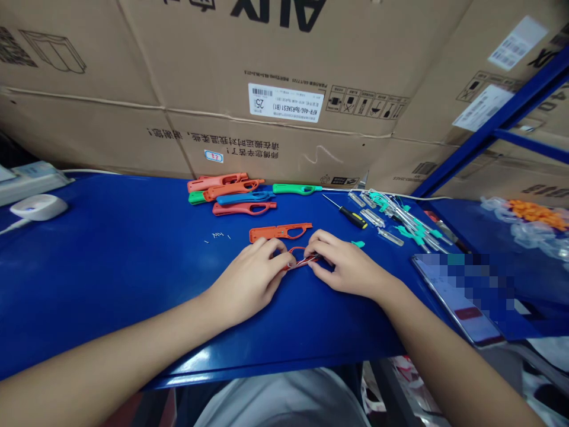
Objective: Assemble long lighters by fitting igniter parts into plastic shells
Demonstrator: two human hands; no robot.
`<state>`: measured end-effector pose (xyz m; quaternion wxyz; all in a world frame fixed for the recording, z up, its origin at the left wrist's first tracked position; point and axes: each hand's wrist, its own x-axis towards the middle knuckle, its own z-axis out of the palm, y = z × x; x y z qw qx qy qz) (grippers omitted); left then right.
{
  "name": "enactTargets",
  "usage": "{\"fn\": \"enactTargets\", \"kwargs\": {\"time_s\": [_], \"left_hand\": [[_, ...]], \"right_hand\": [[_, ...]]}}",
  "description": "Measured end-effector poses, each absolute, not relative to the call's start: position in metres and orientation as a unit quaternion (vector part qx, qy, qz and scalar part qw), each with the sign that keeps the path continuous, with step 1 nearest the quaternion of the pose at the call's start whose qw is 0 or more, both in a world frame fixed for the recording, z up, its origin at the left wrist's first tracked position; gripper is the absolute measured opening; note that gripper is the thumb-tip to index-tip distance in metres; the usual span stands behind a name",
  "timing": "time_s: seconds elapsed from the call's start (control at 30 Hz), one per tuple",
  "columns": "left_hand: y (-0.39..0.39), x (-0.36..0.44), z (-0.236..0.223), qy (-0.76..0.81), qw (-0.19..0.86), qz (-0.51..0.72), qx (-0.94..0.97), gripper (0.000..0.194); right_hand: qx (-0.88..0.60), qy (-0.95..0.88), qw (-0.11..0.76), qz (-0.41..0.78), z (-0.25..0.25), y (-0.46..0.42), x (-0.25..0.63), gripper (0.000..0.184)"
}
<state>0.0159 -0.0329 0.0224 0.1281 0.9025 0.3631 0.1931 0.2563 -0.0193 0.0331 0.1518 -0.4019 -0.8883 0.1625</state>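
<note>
The left hand [255, 271] and right hand [341, 261] pinched a slim red plastic casing [292, 265] with thin pale wires [306, 260]. Uneven finger pressure could have dislodged the wires.

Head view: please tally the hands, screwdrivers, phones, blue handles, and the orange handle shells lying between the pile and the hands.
Hands: 2 (left hand, right hand)
Orange handle shell: 1
Blue handle: 1
Screwdriver: 1
Phone: 1
Total: 6
</note>
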Motion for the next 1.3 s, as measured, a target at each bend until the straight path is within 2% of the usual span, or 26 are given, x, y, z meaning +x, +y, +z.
{"fn": "enactTargets", "kwargs": {"time_s": [0.3,0.67,0.77,1.03,1.17,1.3], "left_hand": [[-0.034,0.015,0.022,0.364,0.116,0.193,0.904,0.021],[-0.034,0.015,0.020,0.350,0.106,0.191,0.911,0.037],[-0.034,0.015,0.020,0.349,0.104,0.191,0.911,0.037],[-0.034,0.016,0.022,0.362,0.111,0.194,0.905,0.030],[-0.034,0.016,0.021,0.360,0.117,0.192,0.906,0.033],[-0.033,0.015,0.020,0.354,0.118,0.185,0.909,0.040]], "right_hand": [[-0.393,-0.889,0.155,0.175,0.034,-0.020,0.258,0.009],[-0.371,-0.900,0.146,0.175,0.036,-0.020,0.258,0.018],[-0.365,-0.902,0.149,0.174,0.035,-0.020,0.257,0.015],[-0.360,-0.887,0.204,0.204,0.025,-0.020,0.250,0.006],[-0.401,-0.841,0.237,0.275,0.026,-0.017,0.255,0.006],[-0.434,-0.810,0.263,0.292,0.026,-0.014,0.258,0.006]]}}
